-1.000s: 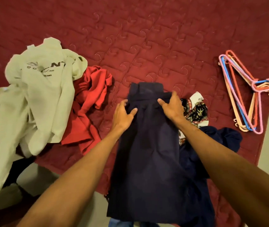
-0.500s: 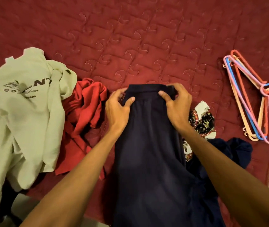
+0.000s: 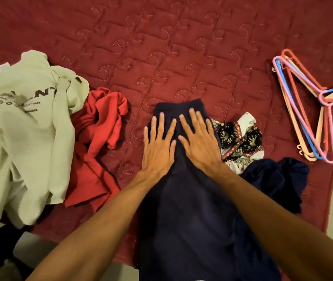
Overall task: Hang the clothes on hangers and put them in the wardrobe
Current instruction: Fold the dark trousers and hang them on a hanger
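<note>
A dark navy garment (image 3: pixel 190 216) lies lengthwise on the red quilted bed (image 3: pixel 182 47), its lower part hanging over the near edge. My left hand (image 3: pixel 158 145) and my right hand (image 3: pixel 199 139) press flat on its upper end, side by side, fingers straight and spread. A bundle of plastic hangers (image 3: pixel 311 106) in pink, blue, red and peach lies on the bed at the far right, well away from both hands.
A pale green printed shirt (image 3: pixel 25 122) sprawls at the left, next to a crumpled red garment (image 3: pixel 98 138). A black-and-white patterned cloth (image 3: pixel 240 136) and another navy garment (image 3: pixel 277 179) lie just right of my right arm. Pale floor shows at the right edge.
Both hands let go of the navy garment's top edge, which they pinched before, and now lie flat on it. The garment's top end rests on the bed.
</note>
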